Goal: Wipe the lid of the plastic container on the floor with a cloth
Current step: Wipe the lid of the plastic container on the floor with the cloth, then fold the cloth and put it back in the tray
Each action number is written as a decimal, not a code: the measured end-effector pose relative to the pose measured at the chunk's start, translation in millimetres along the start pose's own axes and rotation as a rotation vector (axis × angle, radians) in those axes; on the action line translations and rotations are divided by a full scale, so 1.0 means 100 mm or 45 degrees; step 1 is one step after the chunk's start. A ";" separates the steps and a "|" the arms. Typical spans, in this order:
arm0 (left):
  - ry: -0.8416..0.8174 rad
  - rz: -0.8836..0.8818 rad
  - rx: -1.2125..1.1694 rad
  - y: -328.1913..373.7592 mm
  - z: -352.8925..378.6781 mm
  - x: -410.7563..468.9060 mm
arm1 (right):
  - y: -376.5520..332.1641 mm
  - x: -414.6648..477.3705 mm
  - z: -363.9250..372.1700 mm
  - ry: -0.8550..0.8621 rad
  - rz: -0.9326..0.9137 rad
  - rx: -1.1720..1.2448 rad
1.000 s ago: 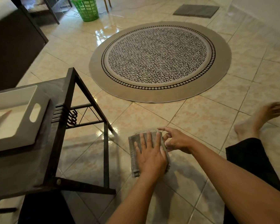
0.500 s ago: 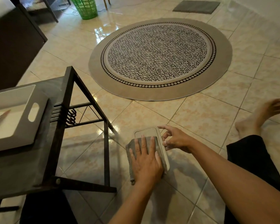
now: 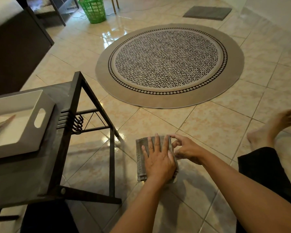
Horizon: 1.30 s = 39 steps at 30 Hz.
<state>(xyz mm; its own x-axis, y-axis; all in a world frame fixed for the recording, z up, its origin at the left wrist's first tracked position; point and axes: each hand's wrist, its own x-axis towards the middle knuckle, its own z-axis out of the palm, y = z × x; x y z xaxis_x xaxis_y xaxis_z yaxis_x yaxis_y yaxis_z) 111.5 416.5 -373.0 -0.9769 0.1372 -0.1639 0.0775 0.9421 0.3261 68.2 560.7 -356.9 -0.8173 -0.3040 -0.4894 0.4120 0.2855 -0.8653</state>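
A folded grey cloth lies over the plastic container on the floor tiles in front of me. My left hand presses flat on the cloth with fingers spread and pointing away. The lid is almost fully hidden under cloth and hand; only a pale corner of the container shows at the near right. My right hand rests against the container's right side, fingertips curled at its far right corner.
A black metal-framed side table with a white tray stands close on the left. A round patterned rug lies ahead, a green basket and a grey mat beyond it. My bare foot rests at right.
My left hand has slid the cloth forward over the far end of the lid, which was bare half a second ago. My right hand has stayed at the container's side.
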 end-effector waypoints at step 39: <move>0.831 -0.041 -0.713 -1.22 -3.31 -0.95 | -2.61 -0.68 1.26 -0.175 -0.749 0.032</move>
<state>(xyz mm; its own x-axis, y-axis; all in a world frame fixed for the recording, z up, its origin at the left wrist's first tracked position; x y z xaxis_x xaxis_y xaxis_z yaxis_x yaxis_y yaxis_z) 128.5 187.1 -89.3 -0.9092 -0.2523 0.3312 0.1060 0.6291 0.7701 67.2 392.7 -111.8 -0.8520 -0.5197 0.0640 -0.0828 0.0130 -0.9965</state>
